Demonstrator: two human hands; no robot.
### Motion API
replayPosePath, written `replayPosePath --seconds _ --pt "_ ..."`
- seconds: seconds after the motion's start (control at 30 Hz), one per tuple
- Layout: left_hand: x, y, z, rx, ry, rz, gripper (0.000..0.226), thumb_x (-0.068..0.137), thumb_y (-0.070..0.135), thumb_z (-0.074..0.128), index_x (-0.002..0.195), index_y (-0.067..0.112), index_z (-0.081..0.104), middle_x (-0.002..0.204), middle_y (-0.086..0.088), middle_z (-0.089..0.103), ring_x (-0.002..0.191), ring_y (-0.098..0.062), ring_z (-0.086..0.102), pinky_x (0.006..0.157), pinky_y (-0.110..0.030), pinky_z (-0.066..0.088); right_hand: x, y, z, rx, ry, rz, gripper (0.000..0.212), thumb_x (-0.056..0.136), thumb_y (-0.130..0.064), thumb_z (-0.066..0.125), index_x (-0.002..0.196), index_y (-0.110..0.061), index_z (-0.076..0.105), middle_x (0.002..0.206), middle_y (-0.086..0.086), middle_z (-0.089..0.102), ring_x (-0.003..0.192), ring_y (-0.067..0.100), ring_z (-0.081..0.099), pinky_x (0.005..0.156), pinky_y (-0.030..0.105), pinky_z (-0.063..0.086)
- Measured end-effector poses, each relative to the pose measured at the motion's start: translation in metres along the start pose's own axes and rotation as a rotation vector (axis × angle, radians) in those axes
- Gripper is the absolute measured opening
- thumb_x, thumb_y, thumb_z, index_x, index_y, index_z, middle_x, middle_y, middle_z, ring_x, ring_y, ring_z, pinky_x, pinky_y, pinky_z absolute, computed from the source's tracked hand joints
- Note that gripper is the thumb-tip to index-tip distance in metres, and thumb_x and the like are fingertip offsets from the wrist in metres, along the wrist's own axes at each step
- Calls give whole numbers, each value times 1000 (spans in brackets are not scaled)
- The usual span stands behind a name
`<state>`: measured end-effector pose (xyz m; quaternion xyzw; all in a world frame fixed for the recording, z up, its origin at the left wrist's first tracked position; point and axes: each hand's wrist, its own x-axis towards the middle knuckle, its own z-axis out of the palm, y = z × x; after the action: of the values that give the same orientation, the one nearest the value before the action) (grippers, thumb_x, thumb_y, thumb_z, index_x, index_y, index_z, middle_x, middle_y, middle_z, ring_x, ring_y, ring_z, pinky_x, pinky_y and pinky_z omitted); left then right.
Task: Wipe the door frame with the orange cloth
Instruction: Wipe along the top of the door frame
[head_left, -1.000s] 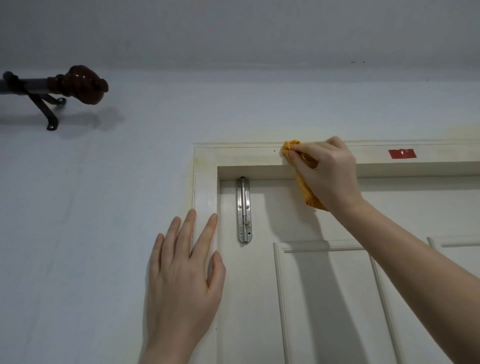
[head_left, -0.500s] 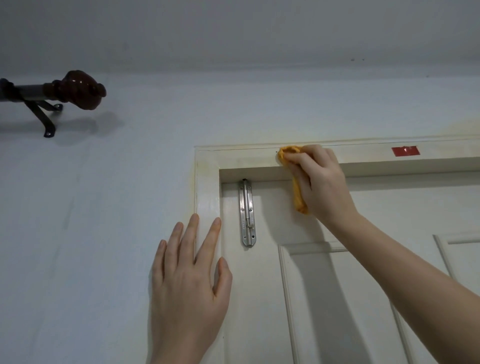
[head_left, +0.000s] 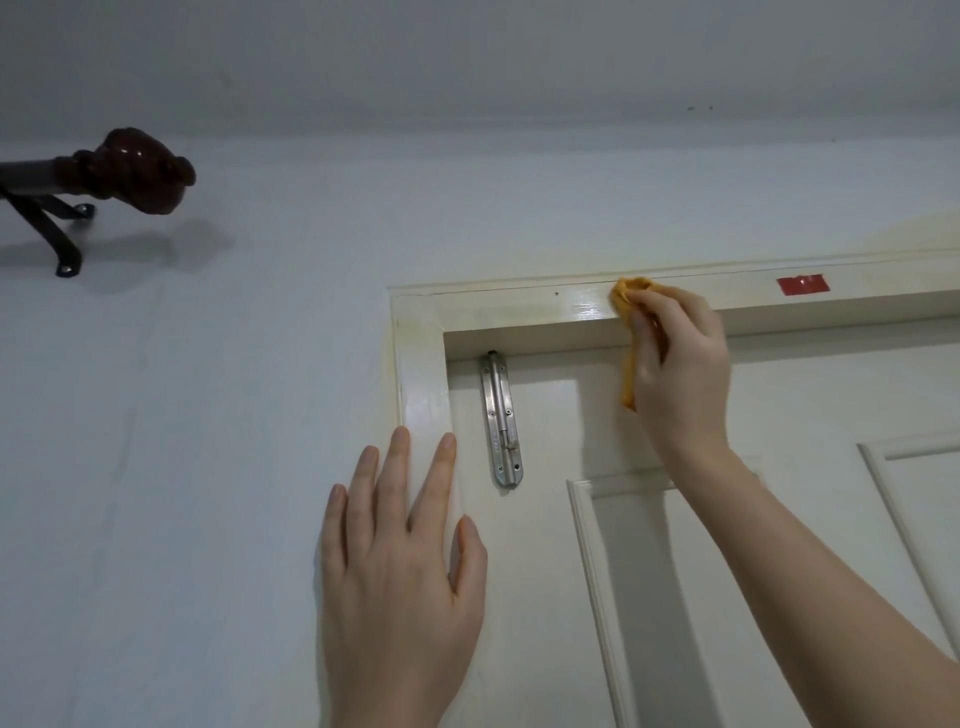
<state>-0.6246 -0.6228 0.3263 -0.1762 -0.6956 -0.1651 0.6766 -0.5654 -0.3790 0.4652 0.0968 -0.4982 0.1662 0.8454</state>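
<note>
One orange cloth (head_left: 627, 376), hanging vertically, top on door frame (head_left: 519, 307)

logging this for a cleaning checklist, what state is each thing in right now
orange cloth, bunched, pressed on the top of the door frame
right hand, grips the orange cloth
left hand, flat, fingers straight, resting on wall and side post
door, closed
slide bolt, on the door, locked or not unclear
red tape, stuck on the frame top
</note>
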Motion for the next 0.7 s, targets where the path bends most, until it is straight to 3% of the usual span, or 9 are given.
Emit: replayPosePath --seconds 0.1,0.2,0.4,0.53,0.7 --pt "1 -1 2 -16 37 6 68 102 45 41 169 32 44 177 -7 42 162 -34 42 132 -54 27 -6 -17 15 14 -74 -105 23 105 -13 67 126 -8 76 131 6 71 126 27 63 113 36 47" --pt "1 -1 5 -1 79 12 68 101 45 42 168 31 47 175 -8 44 160 -36 46 129 -58 34 3 -27 28 -7 -133 -233 22 106 -12 63 122 -8 78 129 6 73 120 27 65 109 30 47" --pt "0 -4 3 -2 28 18 73 100 49 42 171 32 41 178 -7 39 164 -35 39 133 -55 27 -11 -22 6 -3 -28 -41 24 106 -5 60 122 -10 78 129 2 73 122 27 64 108 36 49" --pt "1 -2 3 -36 30 10 77 100 48 44 173 24 37 179 -4 38 165 -31 37 134 -54 28 2 -44 25 -17 -168 -162 23 107 -12 60 121 -7 78 126 6 74 118 30 66 105 27 47" --pt "-2 -9 -5 -208 -19 -41 74 106 50 35 175 25 28 183 11 23 171 -11 17 139 -36 9 -4 -65 26 33 -135 10 22 106 -11 61 119 -11 79 125 2 74 118 27 64 103 17 41"
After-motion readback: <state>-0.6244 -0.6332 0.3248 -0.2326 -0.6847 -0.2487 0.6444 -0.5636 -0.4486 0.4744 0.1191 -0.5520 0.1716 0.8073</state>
